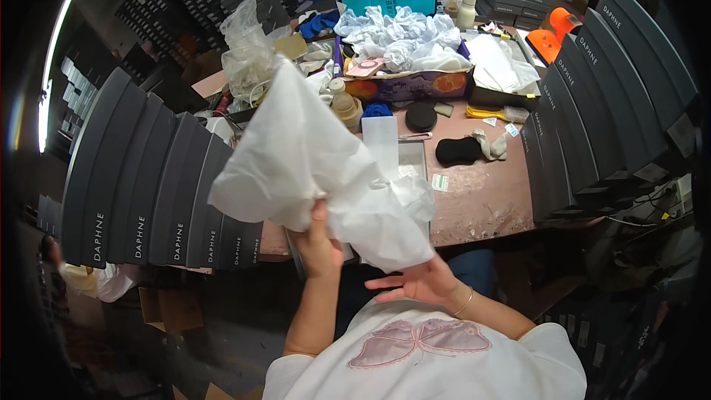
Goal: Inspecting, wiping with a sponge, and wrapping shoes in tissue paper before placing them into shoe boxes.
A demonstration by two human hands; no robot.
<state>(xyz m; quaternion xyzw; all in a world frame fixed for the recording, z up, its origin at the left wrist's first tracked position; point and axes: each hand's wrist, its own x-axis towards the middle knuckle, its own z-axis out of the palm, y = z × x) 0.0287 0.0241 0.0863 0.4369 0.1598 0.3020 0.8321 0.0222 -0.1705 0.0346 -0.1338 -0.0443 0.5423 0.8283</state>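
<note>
Desk (481, 200): a brown worktop, crowded at its far edge and barer toward its near edge, where the person works.
Box stacks (148, 185): dark flat boxes stand on edge in fanned rows along the left edge, and a second row (607, 96) lines the right edge, so each can be pulled out singly.
Tissue sheet (311, 170): a large white sheet, crumpled and billowing, is held up over the near edge, hiding the desk behind it.
Tissue pile (404, 41): loose white sheets heaped in a carton at the far edge, within reach.
Left hand (318, 241): clenched on the sheet's lower fold from beneath, carrying its weight.
Right hand (415, 281): palm up, fingers spread flat under the sheet's hanging corner, just touching it, seemingly to steady it.
Black pouch (458, 150): lies by itself mid-desk, right of the sheet.
Black disc (421, 115): sits just beyond the pouch, against the carton.
</note>
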